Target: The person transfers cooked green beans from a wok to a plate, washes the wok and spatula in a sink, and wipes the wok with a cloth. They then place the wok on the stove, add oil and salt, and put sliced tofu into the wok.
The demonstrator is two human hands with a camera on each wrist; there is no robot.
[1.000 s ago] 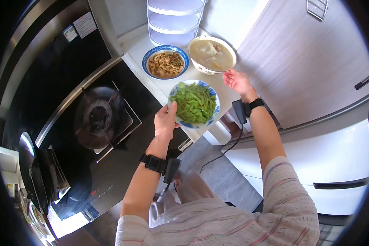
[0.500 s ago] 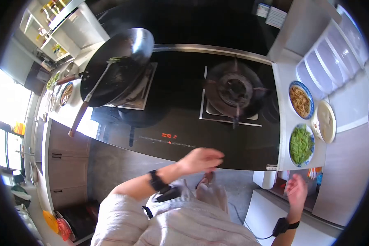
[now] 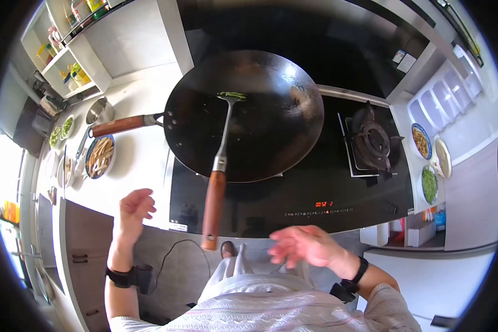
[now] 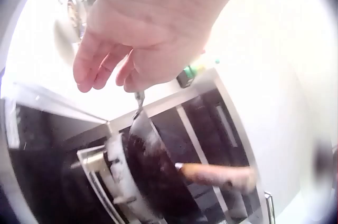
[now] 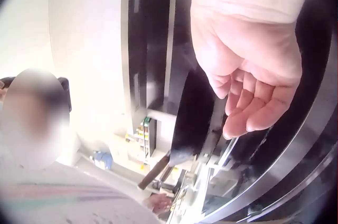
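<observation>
Head view: I've got spatula (image 3: 214, 207) in wok (image 3: 271, 133), handle over wok's near rim, between left hand (image 3: 131, 218) and right hand (image 3: 310, 246), both empty, fingers loosely bent.

- Kitchen.
- Wok (image 3: 265, 133) near the left edge of a black glass cooktop (image 3: 260, 218); gas burner (image 3: 377, 141) near its right edge.
- Blue-rimmed bowl (image 3: 114, 157) of food on the white counter (image 3: 141, 149) beyond.
- Open shelf (image 3: 88, 63), apparently holding seasoning bottles (image 3: 80, 8).
</observation>
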